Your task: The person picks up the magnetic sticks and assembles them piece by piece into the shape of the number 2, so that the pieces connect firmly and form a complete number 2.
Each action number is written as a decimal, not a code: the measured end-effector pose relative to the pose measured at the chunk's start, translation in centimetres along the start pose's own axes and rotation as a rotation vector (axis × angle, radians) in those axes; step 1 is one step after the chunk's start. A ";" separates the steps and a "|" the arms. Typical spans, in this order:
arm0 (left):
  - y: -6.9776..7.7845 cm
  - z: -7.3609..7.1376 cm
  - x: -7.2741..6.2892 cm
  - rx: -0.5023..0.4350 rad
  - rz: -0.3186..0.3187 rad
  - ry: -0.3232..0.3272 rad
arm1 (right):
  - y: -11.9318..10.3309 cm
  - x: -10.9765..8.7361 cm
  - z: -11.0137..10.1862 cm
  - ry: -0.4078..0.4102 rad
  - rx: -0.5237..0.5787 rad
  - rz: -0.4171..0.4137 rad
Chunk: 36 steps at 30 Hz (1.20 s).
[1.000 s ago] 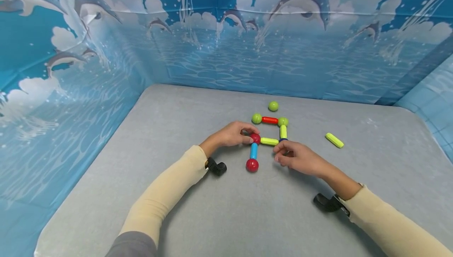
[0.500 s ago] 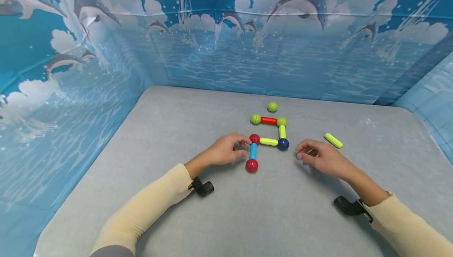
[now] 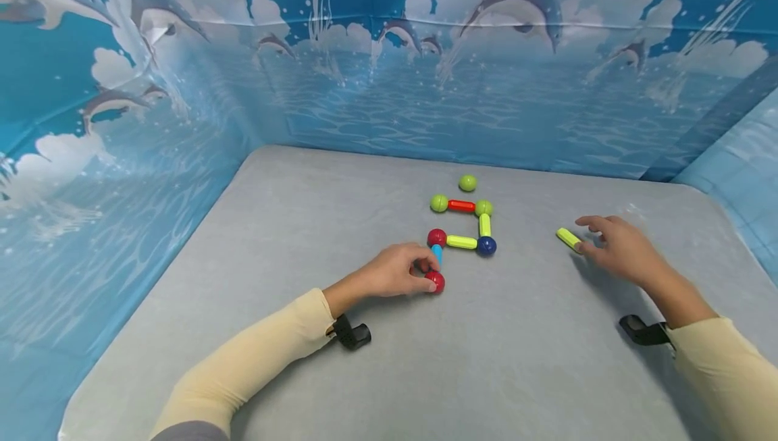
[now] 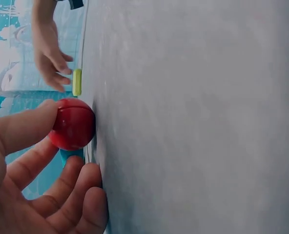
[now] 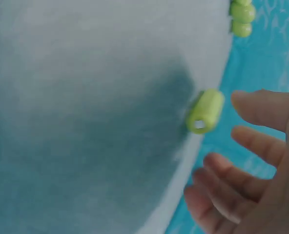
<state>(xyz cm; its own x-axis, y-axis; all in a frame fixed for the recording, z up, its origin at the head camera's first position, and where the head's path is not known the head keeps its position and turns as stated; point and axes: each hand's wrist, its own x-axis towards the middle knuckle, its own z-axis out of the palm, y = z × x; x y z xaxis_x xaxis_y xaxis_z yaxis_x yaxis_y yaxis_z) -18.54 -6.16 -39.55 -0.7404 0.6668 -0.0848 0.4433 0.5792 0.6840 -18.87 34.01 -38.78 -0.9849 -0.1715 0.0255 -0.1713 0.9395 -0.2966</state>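
My left hand pinches a red ball at the near end of a blue magnetic rod. In the left wrist view the thumb lies on this red ball. The rod's far end meets a second red ball. From there a yellow-green rod runs to a dark blue ball. Over on the right, my right hand reaches down with fingers spread beside a loose yellow-green rod. The right wrist view shows that rod's end just off the thumb, not gripped.
Behind, another yellow-green rod joins the dark blue ball to a green ball. A red rod links that to a second green ball. One loose green ball lies farther back. A dolphin-print curtain surrounds the grey table.
My left hand has gone from the far red ball down to the near one and taken hold of it. My right hand has moved right, from the dark blue ball to the loose yellow-green rod.
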 end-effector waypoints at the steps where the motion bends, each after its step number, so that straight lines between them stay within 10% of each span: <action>1: -0.1 0.1 0.1 -0.018 -0.004 -0.002 | 0.3 0.1 0.1 -0.048 0.001 0.015; 23: -0.9 0.3 -0.2 -0.214 -0.079 -0.034 | 0.2 0.4 0.5 -0.111 0.096 0.052; 36: -0.8 0.2 -0.2 -0.223 -0.090 -0.018 | -3.3 -1.2 -0.8 -0.083 0.173 -0.095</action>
<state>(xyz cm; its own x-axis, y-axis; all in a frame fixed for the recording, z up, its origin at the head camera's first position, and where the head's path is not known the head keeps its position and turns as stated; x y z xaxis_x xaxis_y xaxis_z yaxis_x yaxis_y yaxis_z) -18.61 -6.65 -40.21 -0.7619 0.6264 -0.1643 0.2520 0.5205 0.8158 -17.13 31.40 -37.05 -0.9578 -0.2872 -0.0158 -0.2486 0.8542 -0.4566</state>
